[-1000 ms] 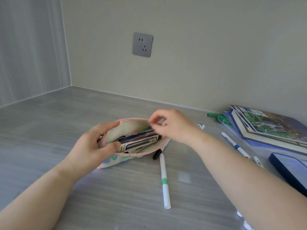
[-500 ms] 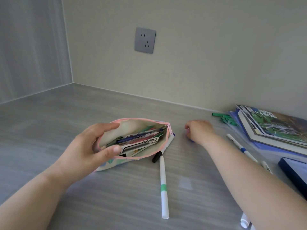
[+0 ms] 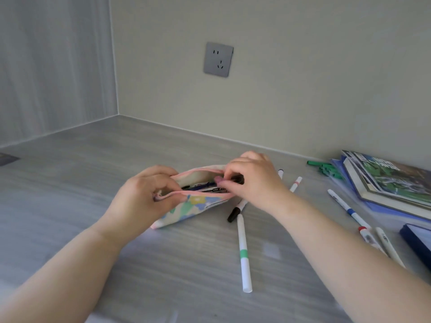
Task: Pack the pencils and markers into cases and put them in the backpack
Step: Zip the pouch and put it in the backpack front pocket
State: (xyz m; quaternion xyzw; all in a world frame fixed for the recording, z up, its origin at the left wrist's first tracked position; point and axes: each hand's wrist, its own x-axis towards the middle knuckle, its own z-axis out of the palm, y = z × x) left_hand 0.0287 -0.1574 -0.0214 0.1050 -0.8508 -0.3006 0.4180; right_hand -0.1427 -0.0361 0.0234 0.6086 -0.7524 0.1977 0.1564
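Observation:
A floral pencil case point(image 3: 198, 205) with a pink zip edge lies on the grey desk point(image 3: 93, 171), mouth open, several pens inside. My left hand point(image 3: 144, 197) pinches its left rim. My right hand point(image 3: 254, 180) holds a dark marker point(image 3: 235, 180) at the case's mouth. Loose on the desk lie a white marker with a green band point(image 3: 243, 252), a black-capped marker point(image 3: 236, 210), a red-banded marker point(image 3: 295, 184), a blue-banded marker point(image 3: 347, 208) and two more markers point(image 3: 382, 241) at the right.
A stack of books and folders point(image 3: 387, 183) lies at the right by the wall, with green pieces point(image 3: 326, 167) beside it. A dark blue box point(image 3: 417, 241) sits at the right edge. A wall socket point(image 3: 218, 59) is above the desk.
My right hand went out to the right on the desk, closed on a dark marker and came back to the case's mouth. The left hand pinched the rim, narrowing the opening.

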